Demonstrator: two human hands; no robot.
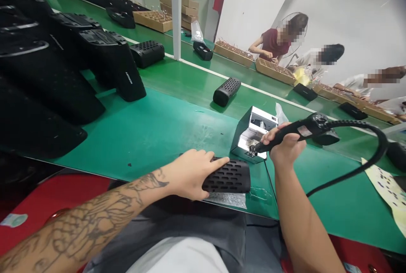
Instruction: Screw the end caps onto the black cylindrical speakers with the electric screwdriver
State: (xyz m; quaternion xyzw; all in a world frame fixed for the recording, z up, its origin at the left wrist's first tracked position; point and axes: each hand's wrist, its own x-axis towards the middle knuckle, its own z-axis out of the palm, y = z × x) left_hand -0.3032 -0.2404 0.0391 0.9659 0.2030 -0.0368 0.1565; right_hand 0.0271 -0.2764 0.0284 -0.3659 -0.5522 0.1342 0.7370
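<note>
My left hand (pixel 193 176) grips a black speaker housing (pixel 233 176) with slotted holes, lying at the bench's near edge. Its thumb and fingers wrap the housing's left end. Under the housing shows a clear bubble-wrap sheet (pixel 231 200). My right hand (pixel 283 150) is closed around a black electric screwdriver (pixel 293 132), its cable looping off to the right. The screwdriver's tip points down-left into the front of a silver and black screw feeder (pixel 242 131); whether a screw is on the tip is too small to tell.
Tall black housings (pixel 120 64) crowd the left of the green bench (pixel 165 125). Behind, a conveyor carries another slotted speaker (pixel 226 91). Several co-workers (pixel 274 45) sit beyond with cardboard trays (pixel 234 53). A yellow spotted sheet (pixel 385 192) lies at right.
</note>
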